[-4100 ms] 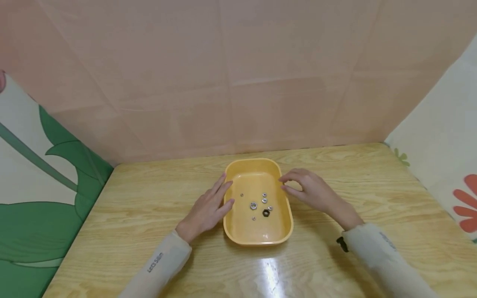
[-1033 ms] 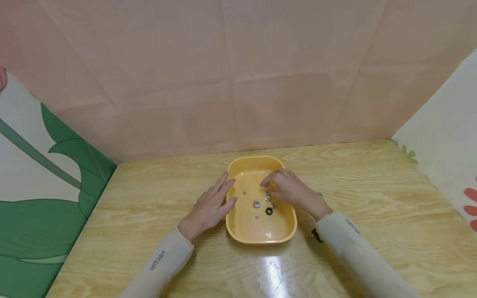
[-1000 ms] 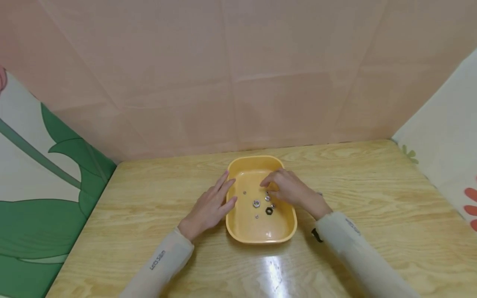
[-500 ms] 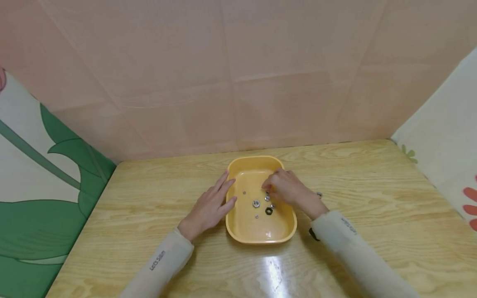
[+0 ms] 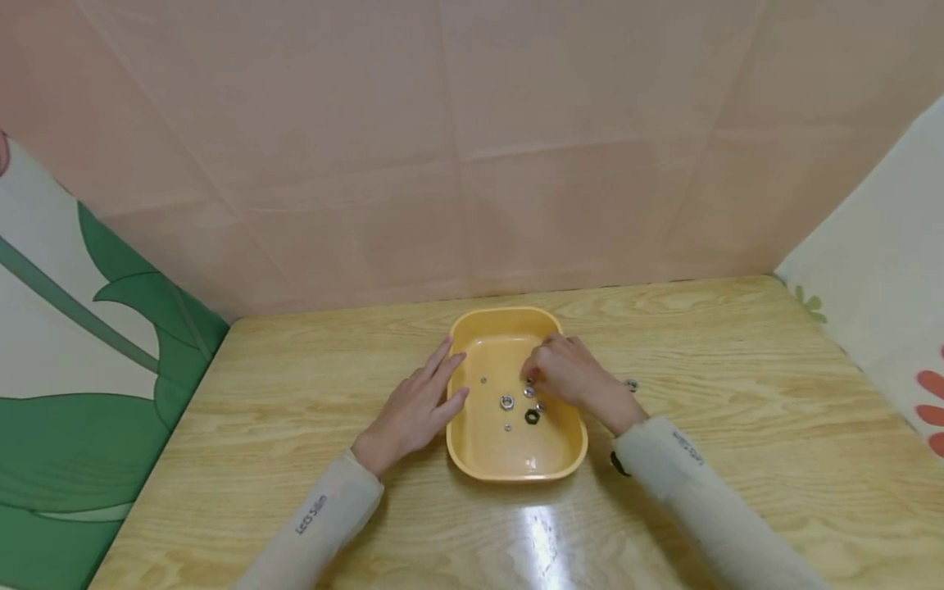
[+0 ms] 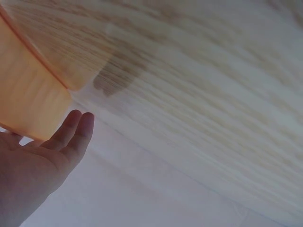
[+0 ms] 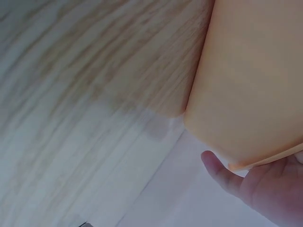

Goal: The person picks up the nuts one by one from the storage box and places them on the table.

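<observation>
A yellow plastic tray (image 5: 516, 459) stands on the table with several nuts on its floor. Among them are a larger silver nut (image 5: 506, 402), a black nut (image 5: 532, 417) and small silver nuts, such as one (image 5: 528, 392) close to the right fingers. My left hand (image 5: 413, 414) rests on the tray's left rim, fingers spread and nearly straight. Reaching over the right rim, my right hand (image 5: 568, 373) has its thumb and index finger pinched together at the farthest small nut, which they mostly cover. In the right wrist view the tray wall (image 7: 251, 80) hides those fingertips.
Another silver nut (image 5: 632, 384) lies on the wooden table (image 5: 310, 369), right of the tray beside the right wrist. A pinkish backdrop (image 5: 369, 164) rises behind the table, with printed panels on both sides.
My right hand has moved from the tray's right rim to inside it, and its thumb and index finger have closed at the small nut. The left hand stays put.
</observation>
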Action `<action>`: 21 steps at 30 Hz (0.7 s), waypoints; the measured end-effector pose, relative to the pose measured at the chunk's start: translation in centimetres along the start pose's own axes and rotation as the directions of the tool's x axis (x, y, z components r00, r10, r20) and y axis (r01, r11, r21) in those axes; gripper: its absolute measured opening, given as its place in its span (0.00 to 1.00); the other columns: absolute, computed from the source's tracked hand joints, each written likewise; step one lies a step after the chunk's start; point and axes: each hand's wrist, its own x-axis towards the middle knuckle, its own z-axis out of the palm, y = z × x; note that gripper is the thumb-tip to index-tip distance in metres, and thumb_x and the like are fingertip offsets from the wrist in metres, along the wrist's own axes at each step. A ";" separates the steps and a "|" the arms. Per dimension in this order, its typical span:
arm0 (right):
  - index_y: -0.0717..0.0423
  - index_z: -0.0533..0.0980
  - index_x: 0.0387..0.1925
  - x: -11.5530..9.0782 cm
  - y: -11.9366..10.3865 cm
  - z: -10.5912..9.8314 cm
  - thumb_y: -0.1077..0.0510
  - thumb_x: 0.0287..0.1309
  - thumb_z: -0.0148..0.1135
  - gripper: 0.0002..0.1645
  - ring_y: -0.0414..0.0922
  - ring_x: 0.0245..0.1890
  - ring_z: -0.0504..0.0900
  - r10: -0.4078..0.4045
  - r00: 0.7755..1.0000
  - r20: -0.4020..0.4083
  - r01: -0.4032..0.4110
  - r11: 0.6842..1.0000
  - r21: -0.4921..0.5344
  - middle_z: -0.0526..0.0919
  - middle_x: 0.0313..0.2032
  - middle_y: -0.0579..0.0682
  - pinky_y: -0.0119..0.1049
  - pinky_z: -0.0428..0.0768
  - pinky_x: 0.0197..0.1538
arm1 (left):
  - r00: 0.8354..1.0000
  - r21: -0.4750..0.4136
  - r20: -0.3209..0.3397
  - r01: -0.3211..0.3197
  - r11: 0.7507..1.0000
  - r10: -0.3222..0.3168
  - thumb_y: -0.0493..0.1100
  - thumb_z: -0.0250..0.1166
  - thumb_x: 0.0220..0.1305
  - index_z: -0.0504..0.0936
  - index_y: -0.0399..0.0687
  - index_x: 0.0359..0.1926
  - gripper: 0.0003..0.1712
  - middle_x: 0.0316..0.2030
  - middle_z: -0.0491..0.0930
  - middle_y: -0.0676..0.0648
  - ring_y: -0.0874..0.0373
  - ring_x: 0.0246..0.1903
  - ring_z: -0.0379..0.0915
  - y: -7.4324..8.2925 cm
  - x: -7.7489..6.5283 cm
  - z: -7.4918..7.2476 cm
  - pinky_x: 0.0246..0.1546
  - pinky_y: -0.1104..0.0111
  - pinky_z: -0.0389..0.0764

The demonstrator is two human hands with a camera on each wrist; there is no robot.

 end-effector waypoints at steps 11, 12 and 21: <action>0.44 0.88 0.28 0.0 0.0 0.0 0.61 0.46 0.76 0.08 0.46 0.37 0.75 0.002 1.000 0.002 -0.002 1.000 -0.002 0.88 0.28 0.40 0.48 0.75 0.44 | 1.000 -0.002 0.001 -0.002 1.000 0.002 0.64 0.42 0.75 0.54 0.58 0.77 0.36 0.80 0.38 0.54 0.42 0.67 0.66 0.1 0.0 0.0 0.65 0.46 0.69; 0.43 0.88 0.28 0.0 0.1 0.0 0.61 0.46 0.76 0.08 0.46 0.37 0.75 0.002 1.000 0.003 -0.002 1.000 -0.001 0.88 0.28 0.39 0.48 0.75 0.44 | 1.000 -0.004 0.001 0.000 1.000 0.000 0.64 0.43 0.75 0.54 0.58 0.77 0.36 0.80 0.38 0.54 0.42 0.68 0.65 0.1 0.0 0.0 0.65 0.46 0.69; 0.45 0.88 0.29 0.1 0.1 0.2 0.60 0.50 0.74 0.05 0.46 0.37 0.75 0.000 1.000 -0.002 0.000 1.000 0.016 0.87 0.28 0.40 0.46 0.74 0.44 | 1.000 -0.008 -0.007 -0.002 1.000 0.002 0.63 0.44 0.75 0.55 0.57 0.77 0.36 0.80 0.39 0.53 0.42 0.69 0.64 0.0 -0.1 0.0 0.65 0.45 0.69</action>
